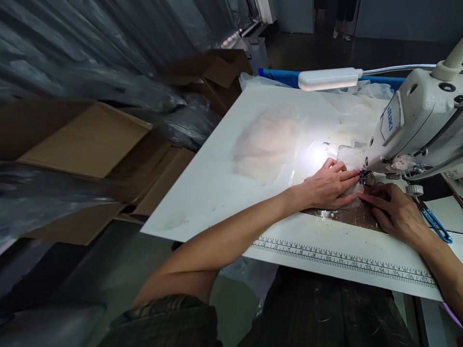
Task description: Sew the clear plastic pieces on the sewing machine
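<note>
On my feed, left hand (331, 187) flat on sheer fabric (356, 189) at the JUKI sewing machine (408, 127); whether right hand (400, 209) grips, I can't tell

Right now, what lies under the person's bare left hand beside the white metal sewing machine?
Sheer whitish material shows beside the bare left hand, and a glossy brown panel along the hand's near edge. Whatever the hand directly covers cannot be seen.

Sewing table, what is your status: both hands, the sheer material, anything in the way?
Left hand flat on sheer material, at sewing machine. Right hand index extended to material. Blue-handled tool apart, right of that hand.
</note>
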Action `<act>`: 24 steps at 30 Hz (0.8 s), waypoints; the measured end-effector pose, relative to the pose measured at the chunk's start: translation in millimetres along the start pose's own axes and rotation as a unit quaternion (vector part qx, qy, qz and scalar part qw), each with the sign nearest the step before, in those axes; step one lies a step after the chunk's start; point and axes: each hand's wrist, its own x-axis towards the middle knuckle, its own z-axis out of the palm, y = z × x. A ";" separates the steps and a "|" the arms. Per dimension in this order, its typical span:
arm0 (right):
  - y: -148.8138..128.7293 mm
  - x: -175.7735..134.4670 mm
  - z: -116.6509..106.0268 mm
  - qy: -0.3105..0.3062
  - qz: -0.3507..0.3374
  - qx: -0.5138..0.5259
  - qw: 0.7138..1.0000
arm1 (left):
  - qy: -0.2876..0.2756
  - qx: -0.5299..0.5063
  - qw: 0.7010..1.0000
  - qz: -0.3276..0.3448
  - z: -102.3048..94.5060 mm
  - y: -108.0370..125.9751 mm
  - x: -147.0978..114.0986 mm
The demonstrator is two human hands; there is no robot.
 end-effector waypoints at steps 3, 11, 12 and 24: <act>-1.1 1.5 -1.6 0.009 -0.006 0.004 1.000 | -0.001 0.002 1.000 0.008 -0.3 -2.4 -1.7; -4.1 2.4 -3.9 0.009 0.001 0.017 1.000 | 0.068 -0.008 0.996 0.055 0.7 -6.0 -3.9; -3.9 2.2 -3.8 0.009 0.001 0.019 1.000 | 0.063 -0.017 0.995 0.073 0.3 -5.5 -3.9; -5.6 -0.6 -1.2 -0.015 0.026 0.016 0.999 | 0.040 -0.091 0.983 0.152 -1.1 -3.7 -4.8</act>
